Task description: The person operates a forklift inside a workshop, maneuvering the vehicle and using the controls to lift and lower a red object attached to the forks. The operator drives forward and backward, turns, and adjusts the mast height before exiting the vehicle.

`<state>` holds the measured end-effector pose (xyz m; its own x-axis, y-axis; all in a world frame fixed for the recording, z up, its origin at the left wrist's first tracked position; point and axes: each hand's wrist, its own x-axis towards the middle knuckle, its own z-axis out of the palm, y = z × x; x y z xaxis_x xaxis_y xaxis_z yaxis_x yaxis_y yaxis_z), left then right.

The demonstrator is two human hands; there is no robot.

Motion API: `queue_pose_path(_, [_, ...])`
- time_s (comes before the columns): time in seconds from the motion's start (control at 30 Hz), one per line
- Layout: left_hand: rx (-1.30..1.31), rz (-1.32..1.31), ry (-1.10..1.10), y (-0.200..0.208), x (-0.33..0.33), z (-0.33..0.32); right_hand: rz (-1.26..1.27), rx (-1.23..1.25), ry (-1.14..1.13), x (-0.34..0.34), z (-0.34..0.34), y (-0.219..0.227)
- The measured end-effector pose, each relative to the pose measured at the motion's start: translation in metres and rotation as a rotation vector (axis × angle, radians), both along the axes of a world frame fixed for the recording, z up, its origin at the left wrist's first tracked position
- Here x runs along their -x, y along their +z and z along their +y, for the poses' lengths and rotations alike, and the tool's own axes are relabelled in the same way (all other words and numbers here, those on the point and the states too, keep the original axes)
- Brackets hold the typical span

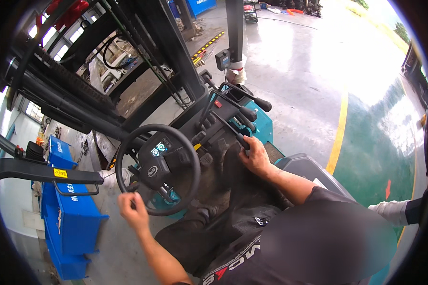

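Note:
I sit at the controls of a forklift. My left hand (134, 211) is closed at the lower left rim of the black steering wheel (197, 166), where a dark knob shows between its fingers. My right hand (257, 156) wraps round the grip of a long black lever (230, 129) that slants up from the dashboard. Ahead of that hand, two more levers end in black knobs, a nearer knob (248, 113) and a farther knob (263, 105). Behind the wheel, a lit display (159, 149) glows.
The dark mast (161, 42) rises ahead on the left. Blue metal bins (81, 223) stand beyond the left post (47, 172). Another post (234, 28) rises at front right. A yellow floor line (338, 133) and green floor (366, 152) lie to the right.

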<state>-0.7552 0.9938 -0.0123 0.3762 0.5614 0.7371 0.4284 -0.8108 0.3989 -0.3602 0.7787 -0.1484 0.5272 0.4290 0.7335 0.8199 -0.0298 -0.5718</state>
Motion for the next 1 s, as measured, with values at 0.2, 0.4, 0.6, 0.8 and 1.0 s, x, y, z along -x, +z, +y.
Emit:
queue_pose_path(0.2, [-0.048,-0.047,-0.062,0.000,0.011,0.048,-0.054,-0.061,-0.055,0.016,0.009,-0.009])
queue_pose_path(0.4, [-0.020,-0.117,-0.070,-0.010,0.011,0.046,-0.062,-0.016,-0.102,0.026,0.014,-0.016])
queue_pose_path(0.6, [-0.029,-0.153,-0.090,-0.012,0.025,0.056,-0.026,0.037,-0.110,0.043,0.020,-0.024])
queue_pose_path(0.8, [-0.023,-0.196,-0.098,-0.044,0.037,0.043,0.021,0.018,-0.160,0.063,0.036,-0.041])
queue_pose_path(1.0, [-0.052,-0.239,-0.078,-0.065,0.061,0.070,-0.034,-0.032,-0.216,0.099,0.060,-0.055])
